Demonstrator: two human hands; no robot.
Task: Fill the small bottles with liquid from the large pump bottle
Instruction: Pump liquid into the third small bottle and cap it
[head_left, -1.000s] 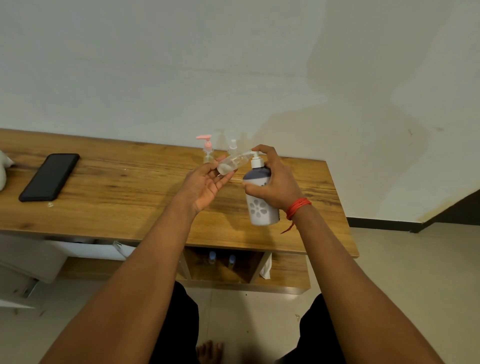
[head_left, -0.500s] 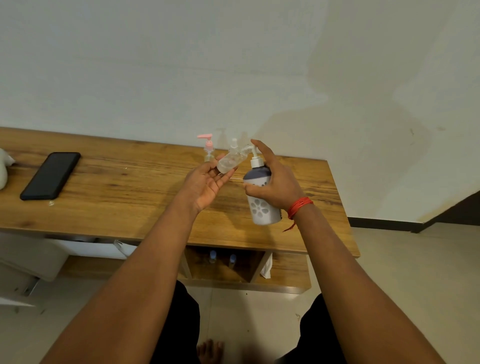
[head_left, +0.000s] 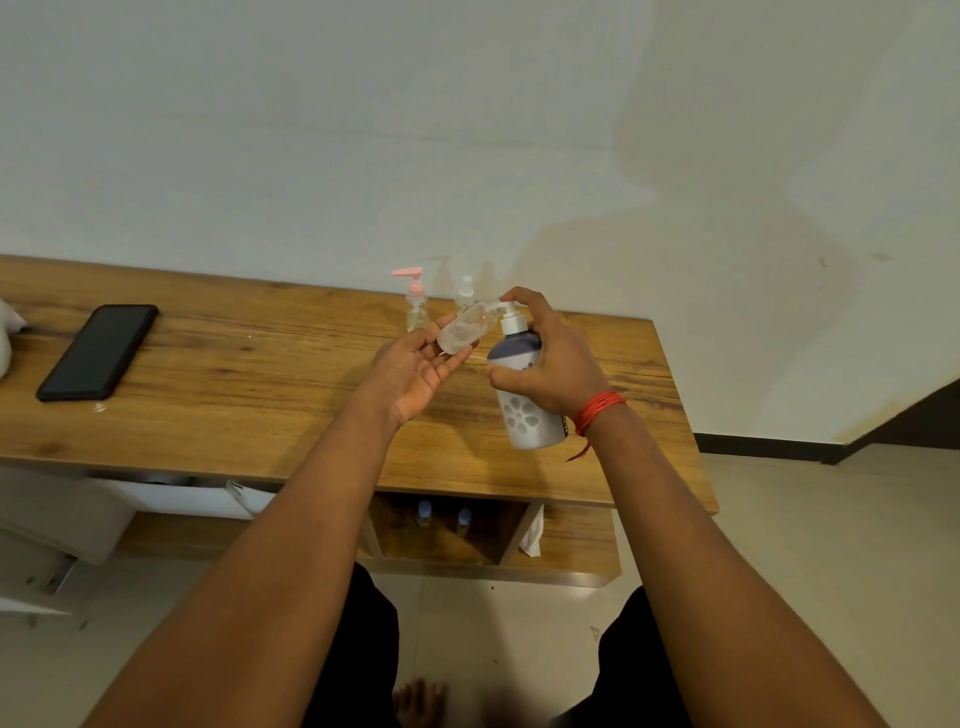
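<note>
While the wooden table (head_left: 208, 395) fills the middle ground against a pale wall, a black phone (head_left: 98, 351) lies flat near its left end, well apart from the hands. A pink-pump bottle (head_left: 415, 306) and a white-capped bottle (head_left: 466, 293) stand at the far edge, the latter partly hidden behind the held items. Two blue-capped bottles (head_left: 423, 514) stand in the open shelf below.

The left hand (head_left: 415, 371), palm up, pinches a clear small bottle (head_left: 465, 330) between thumb and fingertips, tilted, its neck at the pump's spout. Its fill level cannot be told. The right hand (head_left: 550, 364), with a red thread (head_left: 597, 410) at the wrist, grips the large pump bottle (head_left: 524, 410), forefinger arched over the pump head. This bottle is opaque, so its contents are hidden.
</note>
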